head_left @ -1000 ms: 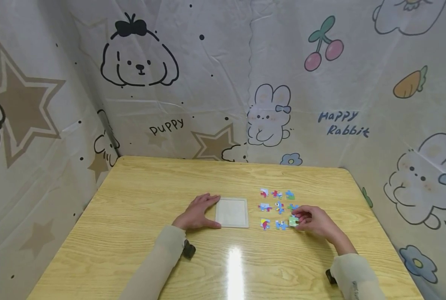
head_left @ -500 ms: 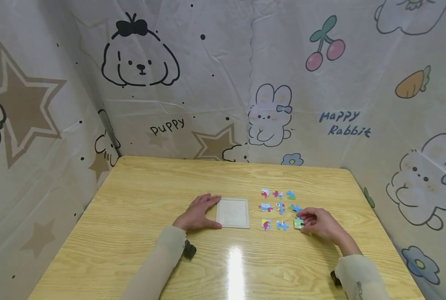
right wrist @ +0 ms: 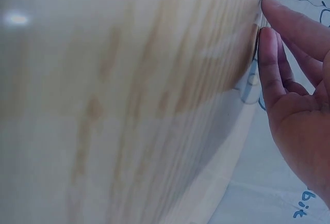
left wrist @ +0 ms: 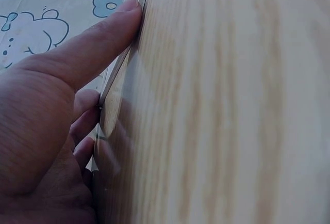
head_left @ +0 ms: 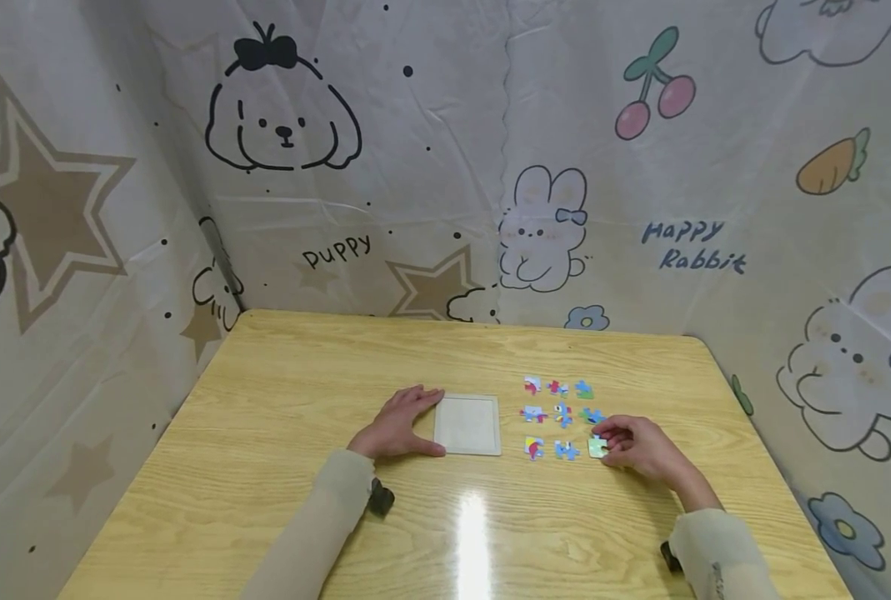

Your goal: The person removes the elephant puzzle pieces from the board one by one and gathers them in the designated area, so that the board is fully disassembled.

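Observation:
My left hand (head_left: pixel 395 426) rests at the left side of a square, pale, shallow puzzle frame (head_left: pixel 468 425). Its thumb and forefinger are spread apart and touch the frame's left corners; the left wrist view shows the thumb (left wrist: pixel 98 46) stretched along the frame's edge. At the right end of the nearest row, my right hand (head_left: pixel 640 450) holds a green puzzle piece (head_left: pixel 596 447) between thumb and fingertips, low at the tabletop. That piece is partly covered by the fingers. In the right wrist view, the right hand (right wrist: pixel 299 69) reaches the table edge-on.
Several other puzzle pieces lie in rows right of the frame, among them a yellow-and-red piece (head_left: pixel 533 448), a blue piece (head_left: pixel 566 450) and a bird-face piece (head_left: pixel 562 414). The wooden table (head_left: pixel 325 358) meets a printed curtain (head_left: pixel 430 167) behind.
My right hand has moved slightly right with the green puzzle piece, away from the blue piece beside it, then stayed there. My left hand keeps its place at the frame.

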{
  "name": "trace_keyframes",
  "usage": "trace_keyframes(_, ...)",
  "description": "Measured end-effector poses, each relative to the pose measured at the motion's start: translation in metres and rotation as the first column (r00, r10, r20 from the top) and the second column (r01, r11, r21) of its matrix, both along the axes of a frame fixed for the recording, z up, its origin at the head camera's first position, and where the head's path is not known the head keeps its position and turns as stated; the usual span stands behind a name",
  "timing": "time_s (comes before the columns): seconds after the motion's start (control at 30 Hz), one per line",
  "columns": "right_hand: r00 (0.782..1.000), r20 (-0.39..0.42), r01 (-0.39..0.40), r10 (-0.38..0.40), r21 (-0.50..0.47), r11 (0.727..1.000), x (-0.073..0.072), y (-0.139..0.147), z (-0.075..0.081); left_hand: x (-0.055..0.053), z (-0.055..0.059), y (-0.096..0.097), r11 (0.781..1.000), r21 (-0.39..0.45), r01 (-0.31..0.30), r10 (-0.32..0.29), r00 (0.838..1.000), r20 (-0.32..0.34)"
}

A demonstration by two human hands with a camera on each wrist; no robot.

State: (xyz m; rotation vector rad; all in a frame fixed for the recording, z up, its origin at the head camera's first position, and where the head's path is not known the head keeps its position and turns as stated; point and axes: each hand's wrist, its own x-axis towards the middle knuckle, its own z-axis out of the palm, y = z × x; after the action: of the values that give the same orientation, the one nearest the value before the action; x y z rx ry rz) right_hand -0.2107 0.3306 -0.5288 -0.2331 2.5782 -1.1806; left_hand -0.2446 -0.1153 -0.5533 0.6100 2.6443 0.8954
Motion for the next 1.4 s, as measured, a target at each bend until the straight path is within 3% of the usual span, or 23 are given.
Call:
trace_keyframes(0.23, 1.000, -0.011, 0.003, -0.002, 0.051, 0.999, 0.0009, 0.0024, -0.0006, 0.0000, -0.0004, 0.0024, 1.000, 0.018, 0.001, -0.001, 1.000, 0.012)
trace_keyframes(1.07, 0.999, 0.009, -0.044, 0.044, 0.005, 0.999, 0.0040, 0.0030, 0.0023, 0.0009, -0.0034, 0.0005, 1.000, 0.004, 0.012, -0.012, 1.000, -0.004)
trace_keyframes(1.4, 0.998, -0.015, -0.059, 0.059, 0.010, 0.998, 0.0037, 0.0012, 0.0012, 0.0013, 0.0013, -0.0013, 0.999, -0.026, 0.019, -0.019, 1.000, 0.006)
